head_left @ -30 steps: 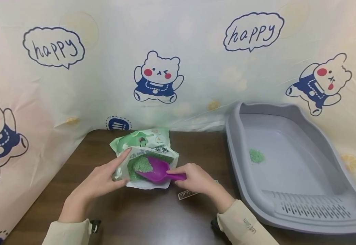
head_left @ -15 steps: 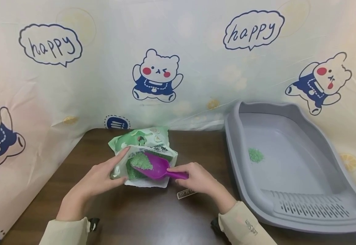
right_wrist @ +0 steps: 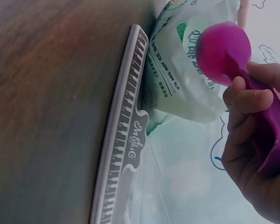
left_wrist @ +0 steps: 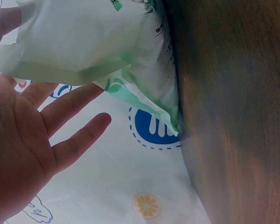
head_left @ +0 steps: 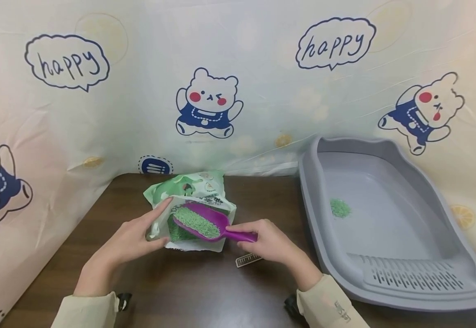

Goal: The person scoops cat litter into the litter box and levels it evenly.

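Observation:
An opened green-and-white bag point(head_left: 205, 180) of green pellet litter lies on the table, its mouth facing me. My left hand point(head_left: 133, 237) holds the left side of that mouth; in the left wrist view the bag's edge point(left_wrist: 60, 60) passes between thumb and fairly straight, spread fingers. With my right hand point(head_left: 268, 241) I grip the handle of a purple scoop point(head_left: 221, 219), its index finger along the handle. Green litter point(head_left: 197, 222) fills much of the scoop, which sits at the bag's mouth. In the right wrist view the scoop's underside point(right_wrist: 224, 51) shows, beside the bag.
A large grey litter tray point(head_left: 385, 218) stands on the right, with a small heap of green litter point(head_left: 340, 208) inside and a slotted end near me. A ruler-like strip with piano-key markings point(head_left: 248, 260) lies by my right wrist. A printed cloth hangs behind the dark wooden table point(head_left: 205, 291).
The scoop has tilted back and drawn slightly right, toward me; its litter has slid from the front toward the handle. My left hand keeps its place on the bag.

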### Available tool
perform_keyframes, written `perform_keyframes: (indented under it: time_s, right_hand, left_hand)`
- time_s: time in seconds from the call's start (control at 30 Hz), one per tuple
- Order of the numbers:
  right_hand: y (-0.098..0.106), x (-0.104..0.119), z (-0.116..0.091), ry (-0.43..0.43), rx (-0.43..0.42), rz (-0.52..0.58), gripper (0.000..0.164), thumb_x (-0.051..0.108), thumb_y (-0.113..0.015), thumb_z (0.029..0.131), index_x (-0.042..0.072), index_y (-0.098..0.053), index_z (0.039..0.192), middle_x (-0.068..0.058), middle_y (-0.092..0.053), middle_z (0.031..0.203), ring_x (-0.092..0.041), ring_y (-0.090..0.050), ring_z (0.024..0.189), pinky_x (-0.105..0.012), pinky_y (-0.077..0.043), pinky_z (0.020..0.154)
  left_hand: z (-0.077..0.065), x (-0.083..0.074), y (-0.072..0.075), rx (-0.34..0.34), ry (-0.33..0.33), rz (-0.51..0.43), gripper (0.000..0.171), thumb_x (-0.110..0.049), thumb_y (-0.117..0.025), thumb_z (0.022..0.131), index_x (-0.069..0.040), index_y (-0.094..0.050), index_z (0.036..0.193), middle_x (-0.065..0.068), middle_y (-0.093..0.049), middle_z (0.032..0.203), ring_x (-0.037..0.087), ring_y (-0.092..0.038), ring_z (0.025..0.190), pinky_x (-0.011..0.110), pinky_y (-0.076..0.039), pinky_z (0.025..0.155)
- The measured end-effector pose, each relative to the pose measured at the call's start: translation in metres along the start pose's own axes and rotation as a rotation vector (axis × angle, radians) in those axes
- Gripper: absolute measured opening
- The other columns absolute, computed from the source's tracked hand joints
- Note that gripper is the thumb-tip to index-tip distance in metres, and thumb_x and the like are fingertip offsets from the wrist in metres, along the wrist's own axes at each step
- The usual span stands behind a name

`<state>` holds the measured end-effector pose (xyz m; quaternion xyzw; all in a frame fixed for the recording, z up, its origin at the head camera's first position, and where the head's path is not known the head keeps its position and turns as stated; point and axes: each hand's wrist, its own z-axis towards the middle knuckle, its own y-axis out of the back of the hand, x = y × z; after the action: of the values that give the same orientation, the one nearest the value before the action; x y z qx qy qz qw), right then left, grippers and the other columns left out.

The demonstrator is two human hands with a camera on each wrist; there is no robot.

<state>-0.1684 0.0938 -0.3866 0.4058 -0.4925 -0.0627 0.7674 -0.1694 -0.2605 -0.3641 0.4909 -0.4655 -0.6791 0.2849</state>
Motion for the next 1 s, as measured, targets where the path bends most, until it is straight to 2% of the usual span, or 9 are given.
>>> perform_keyframes:
  time_s: [0.3, 0.47, 0.6, 1.0]
  right_hand:
    - [0.012, 0.008, -0.002, -0.003, 0.027, 0.04, 0.041, 0.009, -0.07, 0.088, 0.023, -0.07, 0.127, 0.002, -0.072, 0.09, 0.0, -0.044, 0.052, -0.02, -0.039, 0.046]
    - [0.018, 0.012, -0.004, -0.024, 0.03, 0.051, 0.041, 0.009, -0.071, 0.088, 0.025, -0.07, 0.126, 0.003, -0.07, 0.086, 0.0, -0.04, 0.048, -0.02, -0.036, 0.044]
    - [0.021, 0.013, -0.003, -0.024, 0.039, 0.041, 0.041, 0.01, -0.071, 0.089, 0.026, -0.07, 0.127, 0.004, -0.07, 0.084, -0.001, -0.038, 0.047, -0.02, -0.036, 0.044]
    - [0.03, 0.016, -0.006, -0.031, 0.056, 0.053, 0.04, 0.011, -0.071, 0.089, 0.026, -0.071, 0.126, 0.004, -0.069, 0.08, -0.001, -0.039, 0.046, -0.021, -0.036, 0.043]
  left_hand:
    - [-0.002, 0.003, 0.0, -0.004, 0.016, -0.01, 0.09, -0.048, -0.071, 0.086, -0.044, -0.018, 0.157, 0.013, -0.052, 0.147, 0.03, -0.061, 0.105, 0.051, -0.051, 0.08]
    - [0.0, 0.005, -0.001, -0.007, 0.014, -0.009, 0.089, -0.049, -0.072, 0.086, -0.044, -0.019, 0.157, 0.012, -0.049, 0.149, 0.032, -0.061, 0.108, 0.055, -0.051, 0.083]
    - [0.002, 0.008, 0.0, 0.013, 0.042, -0.033, 0.089, -0.052, -0.071, 0.086, -0.045, -0.018, 0.157, 0.013, -0.046, 0.151, 0.035, -0.058, 0.112, 0.059, -0.051, 0.084]
    - [0.004, 0.01, 0.0, 0.023, 0.043, -0.034, 0.089, -0.05, -0.071, 0.086, -0.045, -0.018, 0.157, 0.015, -0.047, 0.15, 0.035, -0.059, 0.111, 0.059, -0.052, 0.083]
